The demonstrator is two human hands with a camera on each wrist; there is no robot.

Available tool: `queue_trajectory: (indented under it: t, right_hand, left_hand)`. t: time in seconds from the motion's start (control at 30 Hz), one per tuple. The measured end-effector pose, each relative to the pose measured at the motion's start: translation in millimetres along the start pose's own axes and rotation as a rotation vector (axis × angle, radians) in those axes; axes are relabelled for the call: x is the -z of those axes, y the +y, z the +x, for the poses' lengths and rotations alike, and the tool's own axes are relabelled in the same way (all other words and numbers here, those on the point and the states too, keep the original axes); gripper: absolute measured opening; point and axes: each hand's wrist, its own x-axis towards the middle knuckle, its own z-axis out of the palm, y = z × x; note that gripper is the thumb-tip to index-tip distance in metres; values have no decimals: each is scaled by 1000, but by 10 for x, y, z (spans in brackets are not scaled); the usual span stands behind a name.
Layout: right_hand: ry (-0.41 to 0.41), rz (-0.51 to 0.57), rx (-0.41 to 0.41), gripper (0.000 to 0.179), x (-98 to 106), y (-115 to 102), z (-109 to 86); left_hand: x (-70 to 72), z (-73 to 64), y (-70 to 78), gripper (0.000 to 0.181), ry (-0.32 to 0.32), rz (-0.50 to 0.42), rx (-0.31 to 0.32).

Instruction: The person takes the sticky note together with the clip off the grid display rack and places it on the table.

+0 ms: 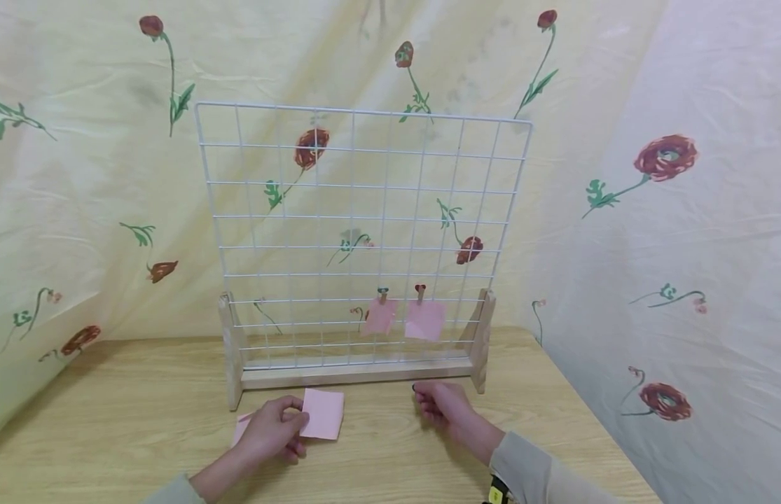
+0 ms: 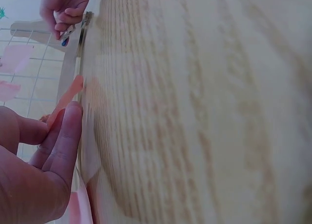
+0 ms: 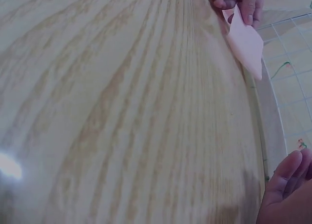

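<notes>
My left hand [image 1: 272, 428] pinches a square pink paper [image 1: 323, 414] by its left edge, just above the tabletop. Another pink paper [image 1: 242, 427] lies partly hidden behind that hand. To the right, my right hand [image 1: 450, 407] holds a small clothespin [image 2: 65, 40] with a dark blue end, mostly covered by the fingers. Both hands are in front of a white wire grid [image 1: 365, 203] on a wooden stand. Two pink papers hang low on the grid, the left one [image 1: 381, 318] under a green-topped clothespin [image 1: 382, 295], the right one [image 1: 424, 322] under a red-topped clothespin [image 1: 420, 292].
The grid's wooden base bar [image 1: 358, 373] crosses the wooden table [image 1: 113, 420] behind the hands, with an upright at each end. Flower-printed cloth [image 1: 617, 245] hangs behind and at the sides. A black and yellow object [image 1: 497, 491] shows by the right sleeve.
</notes>
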Motion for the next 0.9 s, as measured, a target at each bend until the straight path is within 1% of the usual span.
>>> queue_trajectory:
  t: [0.23,0.47,0.7,0.9]
  right_hand:
    - [6,-56,-23,9,3,32,-22]
    - [3,-100,-51,11,21,64,-17]
    - [27,-100,-38,11,12,81,-28]
    - [16,-120,-19,15,25,92,-42]
  left_hand:
    - [-4,-1,-13,43,-1,-3,1]
    - [-10,5,-35,52,11,40,3]
    - [-1,-11,-15,53,12,71,-8]
    - [4,-25,-8,51,2,78,-2]
